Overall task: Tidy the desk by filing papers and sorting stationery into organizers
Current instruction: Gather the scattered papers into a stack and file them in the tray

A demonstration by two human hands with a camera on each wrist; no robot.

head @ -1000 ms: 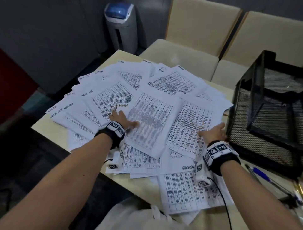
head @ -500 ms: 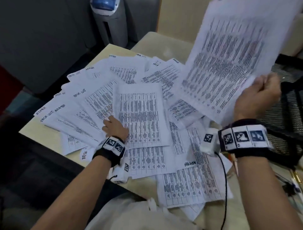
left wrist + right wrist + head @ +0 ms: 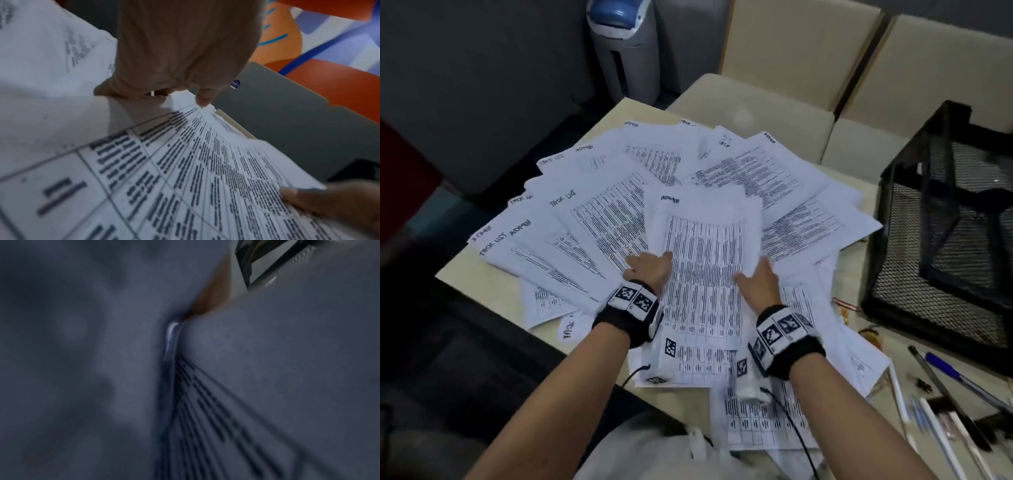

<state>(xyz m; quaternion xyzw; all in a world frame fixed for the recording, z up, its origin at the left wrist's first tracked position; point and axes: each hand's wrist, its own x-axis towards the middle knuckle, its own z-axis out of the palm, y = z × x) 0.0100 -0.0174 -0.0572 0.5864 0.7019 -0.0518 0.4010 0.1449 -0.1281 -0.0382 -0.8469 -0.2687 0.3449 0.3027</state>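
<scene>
Printed sheets (image 3: 602, 219) marked ADMIN or TASK LIST lie fanned over the pale desk (image 3: 493, 284). In the head view an ADMIN sheet (image 3: 702, 257) sits on top in the middle, its sides curling up. My left hand (image 3: 650, 267) grips its left edge with the thumb on top. At its right edge my right hand (image 3: 756, 277) grips it, fingers tucked under the paper. The left wrist view shows my left hand (image 3: 174, 95) with fingers curled at the edge of a printed sheet (image 3: 185, 178). Dark, blurred paper (image 3: 267, 369) fills the right wrist view.
A black mesh organizer (image 3: 945, 240) stands at the desk's right side. Pens (image 3: 955, 373) and small stationery lie in front of it. Beige chairs (image 3: 756, 102) stand beyond the far edge, a grey bin (image 3: 626, 51) behind the far left corner.
My right hand lifted a sheet from the right of the pile, then brought it down in the middle. My left hand moved from the left sheets to its left edge.
</scene>
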